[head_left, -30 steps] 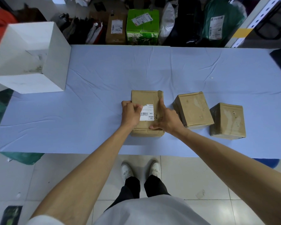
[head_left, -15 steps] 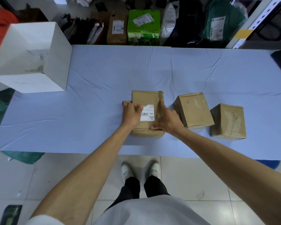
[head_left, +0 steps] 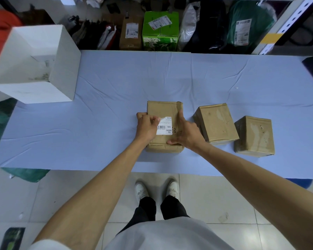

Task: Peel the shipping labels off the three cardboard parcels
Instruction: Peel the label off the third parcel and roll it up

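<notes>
The shipping label (head_left: 165, 128) is a small white sticker with a barcode. It sits on the top face of the labelled parcel (head_left: 161, 109), toward that parcel's near half. My left hand (head_left: 146, 126) is curled over the label's left edge, and its fingertips pinch the upper left corner, which looks slightly lifted off the cardboard. My right hand (head_left: 187, 135) lies spread on the same parcel. Its forefinger runs straight along the right edge and its thumb presses the near edge, so it braces the box without gripping it.

I judge the label to be thin, light paper stuck on with strong adhesive. It will likely tear if I yank it, or pull the cardboard's skin away with it. The place to hold is that raised corner. I should pull low and slowly across the face while the parcel is pinned flat, because the box looks light enough to slide.

Just to the right of the labelled parcel stands a second parcel (head_left: 216, 122), and beyond that a third parcel (head_left: 254, 136). I can see no label on their top faces, only pale scuffed patches. All three rest on a blue cloth (head_left: 107, 83). Well to the left of the labelled parcel and farther from me, an open white box (head_left: 63, 69) stands on the cloth.
</notes>
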A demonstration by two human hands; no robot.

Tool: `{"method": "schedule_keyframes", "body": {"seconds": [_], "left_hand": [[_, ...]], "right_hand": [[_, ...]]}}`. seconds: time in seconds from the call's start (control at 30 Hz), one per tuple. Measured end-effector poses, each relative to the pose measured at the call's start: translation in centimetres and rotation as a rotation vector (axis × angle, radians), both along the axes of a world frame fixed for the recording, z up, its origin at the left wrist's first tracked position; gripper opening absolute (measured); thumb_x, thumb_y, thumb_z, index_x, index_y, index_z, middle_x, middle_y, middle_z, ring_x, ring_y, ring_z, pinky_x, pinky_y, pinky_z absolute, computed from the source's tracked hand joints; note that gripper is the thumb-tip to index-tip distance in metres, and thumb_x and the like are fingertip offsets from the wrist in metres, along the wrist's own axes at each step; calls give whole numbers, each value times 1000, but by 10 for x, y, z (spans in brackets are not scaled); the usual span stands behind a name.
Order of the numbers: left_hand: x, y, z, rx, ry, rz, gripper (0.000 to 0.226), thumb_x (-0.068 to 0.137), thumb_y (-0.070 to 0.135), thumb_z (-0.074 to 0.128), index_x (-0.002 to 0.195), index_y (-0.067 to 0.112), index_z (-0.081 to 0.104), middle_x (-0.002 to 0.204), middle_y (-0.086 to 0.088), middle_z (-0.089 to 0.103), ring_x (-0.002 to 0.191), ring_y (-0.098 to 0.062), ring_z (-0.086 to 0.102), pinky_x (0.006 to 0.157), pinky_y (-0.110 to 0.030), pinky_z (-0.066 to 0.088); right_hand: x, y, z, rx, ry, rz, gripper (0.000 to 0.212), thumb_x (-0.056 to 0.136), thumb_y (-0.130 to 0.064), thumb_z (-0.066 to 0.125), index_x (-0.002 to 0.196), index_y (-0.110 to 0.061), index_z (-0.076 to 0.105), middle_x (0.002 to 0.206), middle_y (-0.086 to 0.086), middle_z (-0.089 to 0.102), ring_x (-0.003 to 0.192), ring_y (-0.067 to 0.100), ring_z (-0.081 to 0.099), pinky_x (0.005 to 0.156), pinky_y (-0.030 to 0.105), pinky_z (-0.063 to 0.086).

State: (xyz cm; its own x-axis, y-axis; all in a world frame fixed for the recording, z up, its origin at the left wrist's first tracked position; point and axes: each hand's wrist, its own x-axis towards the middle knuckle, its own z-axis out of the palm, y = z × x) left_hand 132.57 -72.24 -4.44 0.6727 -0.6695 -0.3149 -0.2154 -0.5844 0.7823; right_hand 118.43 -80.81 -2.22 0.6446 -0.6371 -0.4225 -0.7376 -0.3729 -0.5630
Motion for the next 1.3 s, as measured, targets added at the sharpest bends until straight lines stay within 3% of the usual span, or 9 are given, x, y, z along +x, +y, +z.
{"method": "schedule_keyframes", "body": {"seconds": [0.27, 0.5, 0.63, 0.8, 1.3], "left_hand": [[1, -1, -1, -1, 18, -10, 9, 94, 25, 57, 87, 18, 57, 116, 1, 32, 91, -8, 50, 79, -11, 37], [2, -1, -3, 1, 29, -24, 11, 94, 22, 56, 90, 13, 61, 115, 1, 29, 93, -8, 48, 74, -3, 32], [1, -1, -3, 10, 22, -36, 17, 95, 24, 56, 96, 9, 63, 117, 0, 30, 95, -8, 49, 81, -9, 35], [2, -1, -2, 3, 34, -52, 12, 95, 21, 55, 93, 11, 60, 116, -1, 29, 97, -8, 47, 77, -2, 31], [2, -1, -2, -7, 54, -58, 13, 95, 23, 55, 95, 11, 61, 116, 0, 29, 92, -6, 46, 76, 0, 30]], "right_hand": [[0, -1, -3, -26, 13, 10, 132, 61, -32, 89, 154, -17, -3, 116, 11, 63, 103, 28, 60, 84, 37, 52], [0, 0, -3, -51, 4, 9, 133, 60, -32, 89, 154, -19, -4, 109, 12, 64, 95, 28, 61, 76, 35, 53], [1, 0, -3, -50, 16, 12, 132, 61, -33, 89, 154, -18, -3, 110, 12, 64, 97, 28, 61, 77, 34, 52], [0, -1, -3, -45, 16, 21, 132, 62, -34, 89, 154, -17, -4, 112, 11, 64, 100, 28, 60, 78, 32, 51], [0, 0, 0, -33, 20, 15, 130, 63, -33, 88, 154, -18, -4, 114, 12, 63, 102, 29, 60, 82, 34, 51]]}}
